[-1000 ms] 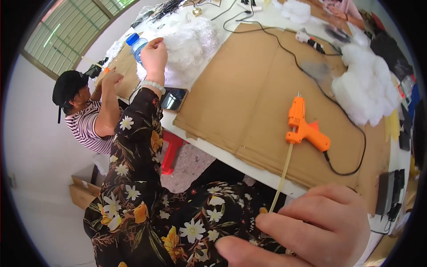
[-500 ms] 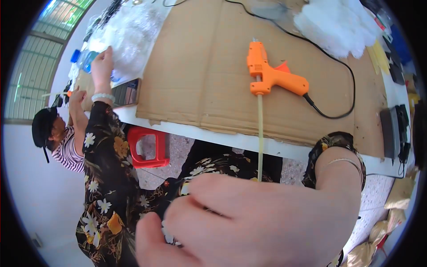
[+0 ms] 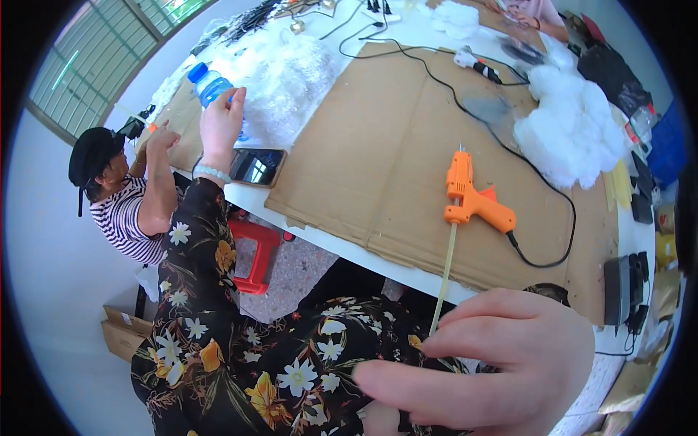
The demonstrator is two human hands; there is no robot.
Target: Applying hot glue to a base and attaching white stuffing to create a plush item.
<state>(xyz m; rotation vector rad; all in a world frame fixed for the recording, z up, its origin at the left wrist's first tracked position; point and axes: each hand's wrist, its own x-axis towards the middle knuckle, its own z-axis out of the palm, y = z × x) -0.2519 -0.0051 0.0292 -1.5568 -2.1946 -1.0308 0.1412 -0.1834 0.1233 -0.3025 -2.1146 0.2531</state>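
My left hand point(image 3: 222, 129) is raised at the table's left side, its fingertips pressed together; whatever they hold, if anything, cannot be made out. Right behind it is a clear plastic bottle point(image 3: 211, 86) with a blue cap, and whether the hand touches it is unclear. Close to the camera, my right hand point(image 3: 502, 356) hovers large over my lap with its fingers apart and nothing seen in them. Beyond it, an orange glue gun point(image 3: 459, 189) lies on the cardboard sheet point(image 3: 363, 167). A long yellowish glue stick point(image 3: 445, 280) juts from its back past the table edge.
A phone point(image 3: 256, 166) lies near the left edge beside shiny clear plastic point(image 3: 287, 80). White fluffy stuffing point(image 3: 563, 127) sits at the right, with the gun's black cable point(image 3: 574, 218) looping nearby. A person in stripes point(image 3: 123, 211) works at left; a red stool point(image 3: 254, 254) stands below.
The view has tilted up and shifted, showing more of the table's far side. My right hand has moved rightward in the picture, its fingers spread more. The left hand remains near the bottle.
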